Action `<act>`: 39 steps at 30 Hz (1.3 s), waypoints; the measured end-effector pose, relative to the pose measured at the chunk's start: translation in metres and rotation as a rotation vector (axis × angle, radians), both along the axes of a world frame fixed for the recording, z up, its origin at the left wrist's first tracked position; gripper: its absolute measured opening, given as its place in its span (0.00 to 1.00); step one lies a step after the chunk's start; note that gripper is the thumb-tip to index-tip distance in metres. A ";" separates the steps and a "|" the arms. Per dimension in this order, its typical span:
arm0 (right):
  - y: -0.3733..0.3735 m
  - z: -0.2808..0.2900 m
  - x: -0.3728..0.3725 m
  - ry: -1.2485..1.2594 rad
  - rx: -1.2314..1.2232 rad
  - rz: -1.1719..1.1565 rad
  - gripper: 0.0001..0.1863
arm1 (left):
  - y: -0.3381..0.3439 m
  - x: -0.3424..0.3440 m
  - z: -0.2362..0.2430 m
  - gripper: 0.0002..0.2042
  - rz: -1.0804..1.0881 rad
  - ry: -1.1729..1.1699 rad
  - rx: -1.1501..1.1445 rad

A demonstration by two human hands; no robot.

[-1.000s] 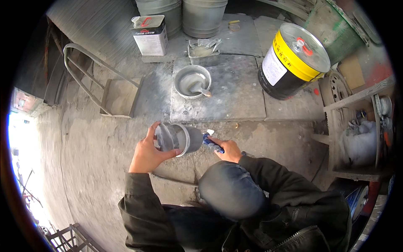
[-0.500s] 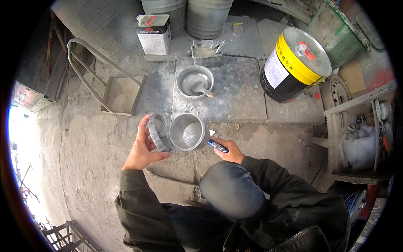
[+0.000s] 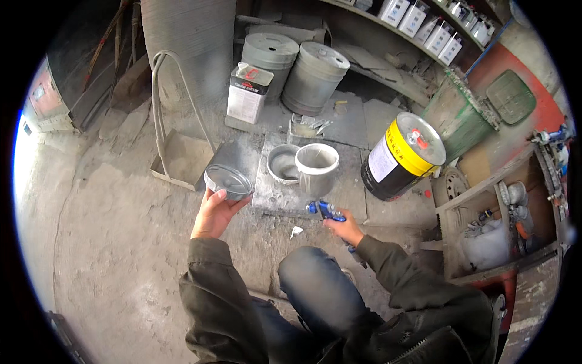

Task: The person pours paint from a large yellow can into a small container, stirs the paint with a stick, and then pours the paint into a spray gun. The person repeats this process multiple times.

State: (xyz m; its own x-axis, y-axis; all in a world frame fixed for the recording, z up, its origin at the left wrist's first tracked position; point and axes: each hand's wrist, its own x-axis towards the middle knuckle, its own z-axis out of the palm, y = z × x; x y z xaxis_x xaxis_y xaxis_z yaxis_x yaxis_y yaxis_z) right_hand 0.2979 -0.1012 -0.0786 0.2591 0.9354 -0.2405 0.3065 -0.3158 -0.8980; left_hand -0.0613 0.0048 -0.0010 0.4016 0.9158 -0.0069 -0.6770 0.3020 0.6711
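Note:
My right hand (image 3: 344, 229) is closed around the handle of a blue spray gun (image 3: 327, 210). Directly above the gun stands a grey cup (image 3: 318, 173), upright and open at the top, apparently fixed to it. Its contents are hard to make out. A round grey lid (image 3: 228, 182) rests in my left hand (image 3: 212, 213), thumb on its near edge and fingers underneath. The lid is apart from the cup. Beyond the cup, a dusty metal bowl (image 3: 276, 159) sits on a stone slab (image 3: 276, 200), its right side hidden by the cup.
A black and yellow drum (image 3: 400, 155) stands at the right, near a wooden shelf unit (image 3: 448, 209). A rectangular tin (image 3: 247, 97) and grey drums (image 3: 312, 76) are at the back. A handled dustpan (image 3: 182, 155) lies left of the lid. A white scrap (image 3: 296, 232) lies on the floor.
The view has tilted up toward the back shelves. The cup has turned from facing me to upright and moved away from the lid, toward the bowl. The lid now lies flatter in my left hand.

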 end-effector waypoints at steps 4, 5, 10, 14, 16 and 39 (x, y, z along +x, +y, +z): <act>0.033 0.029 0.023 0.076 0.069 -0.063 0.07 | 0.001 0.004 -0.014 0.32 0.108 0.033 -0.019; 0.044 0.040 0.020 0.043 0.107 -0.055 0.06 | -0.003 0.000 -0.015 0.31 0.140 0.061 -0.035; 0.101 0.085 0.027 0.173 0.215 -0.132 0.10 | -0.010 -0.014 -0.009 0.32 0.168 0.162 -0.019; 0.149 0.106 0.066 0.175 0.281 -0.232 0.10 | -0.004 -0.011 -0.011 0.34 0.196 0.192 -0.009; 0.180 0.109 0.089 0.144 0.310 -0.297 0.10 | -0.001 -0.012 -0.012 0.35 0.207 0.229 0.007; 0.410 0.139 0.321 -0.138 0.235 -0.322 0.32 | 0.029 -0.029 -0.040 0.36 0.341 0.469 -0.126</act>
State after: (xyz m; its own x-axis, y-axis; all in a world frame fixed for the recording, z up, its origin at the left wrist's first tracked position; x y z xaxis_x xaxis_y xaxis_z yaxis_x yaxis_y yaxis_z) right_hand 0.6186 0.3088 0.0600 0.5623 0.8265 0.0276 0.3483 -0.2064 -0.9144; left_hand -0.0907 0.0334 -0.0406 0.0125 0.9733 -0.2291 -0.3899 0.2157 0.8952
